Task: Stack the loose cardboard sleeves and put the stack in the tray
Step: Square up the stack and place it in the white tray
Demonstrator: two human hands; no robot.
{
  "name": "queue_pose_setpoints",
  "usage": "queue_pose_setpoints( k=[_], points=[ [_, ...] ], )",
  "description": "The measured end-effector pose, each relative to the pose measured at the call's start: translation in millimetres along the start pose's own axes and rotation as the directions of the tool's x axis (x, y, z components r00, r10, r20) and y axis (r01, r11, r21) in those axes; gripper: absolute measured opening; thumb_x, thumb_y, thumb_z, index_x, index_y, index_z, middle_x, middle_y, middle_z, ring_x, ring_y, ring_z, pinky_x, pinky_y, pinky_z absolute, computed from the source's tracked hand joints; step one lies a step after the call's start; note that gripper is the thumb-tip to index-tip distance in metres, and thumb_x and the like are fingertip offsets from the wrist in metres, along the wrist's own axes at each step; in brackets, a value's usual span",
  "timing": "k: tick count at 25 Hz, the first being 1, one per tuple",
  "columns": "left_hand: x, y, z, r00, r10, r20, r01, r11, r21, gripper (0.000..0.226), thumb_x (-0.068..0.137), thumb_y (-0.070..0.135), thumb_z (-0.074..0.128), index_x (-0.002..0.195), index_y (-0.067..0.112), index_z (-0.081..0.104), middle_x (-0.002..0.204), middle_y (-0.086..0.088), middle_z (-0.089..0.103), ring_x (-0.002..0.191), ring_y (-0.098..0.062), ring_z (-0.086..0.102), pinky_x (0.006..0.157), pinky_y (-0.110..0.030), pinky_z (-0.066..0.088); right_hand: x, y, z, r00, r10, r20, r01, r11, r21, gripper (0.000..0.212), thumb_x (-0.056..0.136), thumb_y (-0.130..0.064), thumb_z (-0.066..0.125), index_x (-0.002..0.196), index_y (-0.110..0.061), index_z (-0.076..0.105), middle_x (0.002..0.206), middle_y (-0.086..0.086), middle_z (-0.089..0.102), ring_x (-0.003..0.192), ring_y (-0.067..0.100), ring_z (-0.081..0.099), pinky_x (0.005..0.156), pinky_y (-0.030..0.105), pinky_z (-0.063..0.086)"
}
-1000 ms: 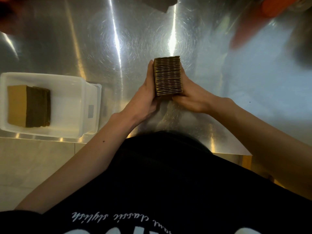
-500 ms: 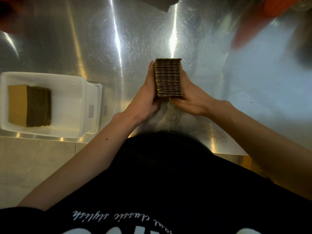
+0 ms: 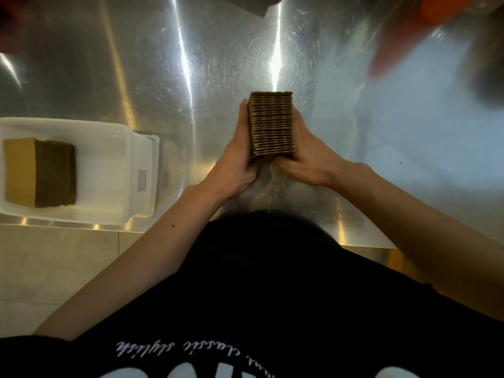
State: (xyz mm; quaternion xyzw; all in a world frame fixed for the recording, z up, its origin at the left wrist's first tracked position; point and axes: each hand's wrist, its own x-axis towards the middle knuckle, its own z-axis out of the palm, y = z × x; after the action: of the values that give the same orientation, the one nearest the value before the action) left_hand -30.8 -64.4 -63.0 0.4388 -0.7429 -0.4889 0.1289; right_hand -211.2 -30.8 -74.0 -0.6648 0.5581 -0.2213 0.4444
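A squared-up stack of brown cardboard sleeves [image 3: 272, 124] stands on edge over the steel table, its ribbed edges facing me. My left hand [image 3: 237, 159] presses its left side and my right hand [image 3: 305, 156] presses its right side, with thumbs at the near end. A clear plastic tray [image 3: 109, 140] sits at the left near the table's front edge. Another stack of sleeves [image 3: 38, 173] lies flat in the tray's left part.
The steel table [image 3: 163, 77] stretches away with bright glare streaks. An orange object [image 3: 447, 6] and a dark object [image 3: 251, 2] lie at the far edge. The table's front edge [image 3: 81, 227] runs just below the tray, with floor tiles beyond.
The stack has been squared and its far end shifted slightly; both hands stay pressed on its sides in nearly the same place.
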Motion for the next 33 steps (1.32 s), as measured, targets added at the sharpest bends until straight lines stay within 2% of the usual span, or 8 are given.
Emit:
queue_pose_setpoints(
  k=[3, 9, 13, 17, 21, 26, 30, 33],
  points=[
    [-0.8, 0.4, 0.7, 1.000, 0.018, -0.006, -0.018, 1.000, 0.001, 0.099, 0.094, 0.009, 0.061, 0.150, -0.002, -0.020, 0.152, -0.016, 0.038, 0.132, -0.019, 0.049, 0.114, -0.035, 0.036, -0.3, 1.8, -0.2, 0.999, -0.019, 0.047, 0.018, 0.999, 0.028, 0.087, 0.088, -0.035, 0.053, 0.153, -0.008, 0.003, 0.161, 0.007, 0.011, 0.143, 0.014, 0.026, 0.112, 0.018, 0.030],
    [-3.8, 3.7, 0.3, 0.999, -0.041, 0.027, 0.041, 0.999, -0.010, 0.099, 0.094, 0.008, 0.061, 0.152, 0.005, -0.020, 0.150, -0.018, 0.040, 0.129, -0.021, 0.050, 0.105, -0.014, 0.032, -3.4, 0.6, -1.9, 0.994, -0.070, 0.084, 0.065, 0.996, 0.057, 0.082, 0.091, -0.031, 0.050, 0.152, -0.002, 0.004, 0.158, 0.009, 0.013, 0.136, 0.003, 0.028, 0.107, 0.005, 0.021],
    [-5.6, -1.3, -0.1, 0.999, 0.005, 0.035, -0.006, 1.000, 0.029, 0.102, 0.093, 0.009, 0.062, 0.151, 0.006, -0.023, 0.148, -0.013, 0.043, 0.122, -0.014, 0.054, 0.107, -0.018, 0.037, -5.7, 1.0, 3.0, 0.995, -0.070, 0.078, 0.064, 0.995, 0.072, 0.082, 0.090, -0.038, 0.047, 0.151, 0.000, 0.008, 0.158, 0.011, 0.016, 0.138, 0.008, 0.030, 0.110, 0.011, 0.023],
    [-3.6, -4.4, -1.6, 0.999, -0.027, 0.020, 0.026, 0.999, 0.041, 0.099, 0.092, 0.006, 0.063, 0.153, 0.001, -0.015, 0.151, -0.021, 0.039, 0.131, -0.024, 0.049, 0.112, -0.025, 0.034, -1.9, 1.0, 6.3, 0.995, -0.058, 0.085, 0.052, 0.996, 0.068, 0.083, 0.088, -0.044, 0.043, 0.151, 0.000, 0.010, 0.157, 0.010, 0.021, 0.135, 0.010, 0.037, 0.108, 0.016, 0.031],
    [-1.3, -9.1, 2.4, 1.000, 0.006, -0.002, -0.006, 1.000, -0.028, 0.100, 0.090, 0.006, 0.063, 0.151, -0.001, -0.016, 0.143, -0.024, 0.043, 0.126, -0.022, 0.052, 0.112, -0.043, 0.039, -1.2, -1.7, 5.1, 0.996, -0.044, 0.072, 0.037, 0.995, 0.095, 0.083, 0.087, -0.040, 0.045, 0.150, 0.001, 0.010, 0.155, 0.012, 0.025, 0.132, 0.008, 0.039, 0.105, 0.010, 0.030],
    [-1.9, -9.1, 4.3, 1.000, -0.010, -0.010, 0.011, 1.000, 0.024, 0.099, 0.093, 0.013, 0.062, 0.153, 0.004, -0.016, 0.152, -0.022, 0.038, 0.134, -0.027, 0.048, 0.114, -0.044, 0.035, -0.2, 0.2, 2.4, 0.997, -0.048, 0.066, 0.040, 0.991, 0.129, 0.086, 0.090, -0.039, 0.050, 0.150, 0.003, 0.006, 0.158, 0.015, 0.016, 0.142, 0.014, 0.028, 0.112, 0.014, 0.024],
    [2.9, -9.7, -1.7, 0.999, 0.019, -0.028, -0.018, 0.999, 0.043, 0.089, 0.091, 0.017, 0.066, 0.154, 0.005, 0.003, 0.150, -0.020, 0.039, 0.135, -0.027, 0.047, 0.113, -0.044, 0.037, 1.9, 2.8, -0.8, 0.993, -0.062, 0.102, 0.055, 0.996, 0.065, 0.085, 0.092, -0.038, 0.049, 0.152, 0.000, 0.003, 0.160, 0.016, 0.010, 0.147, 0.022, 0.018, 0.119, 0.038, 0.022],
    [1.9, -3.9, -2.5, 0.996, 0.046, -0.082, -0.045, 0.999, 0.009, 0.073, 0.091, 0.015, 0.067, 0.148, 0.006, 0.023, 0.140, -0.012, 0.048, 0.128, -0.016, 0.051, 0.110, -0.034, 0.040, 1.9, -0.2, -2.6, 0.996, -0.046, 0.074, 0.042, 0.998, 0.055, 0.086, 0.092, -0.034, 0.052, 0.152, -0.002, -0.001, 0.161, 0.013, 0.007, 0.148, 0.021, 0.015, 0.120, 0.041, 0.021]
  ],
)
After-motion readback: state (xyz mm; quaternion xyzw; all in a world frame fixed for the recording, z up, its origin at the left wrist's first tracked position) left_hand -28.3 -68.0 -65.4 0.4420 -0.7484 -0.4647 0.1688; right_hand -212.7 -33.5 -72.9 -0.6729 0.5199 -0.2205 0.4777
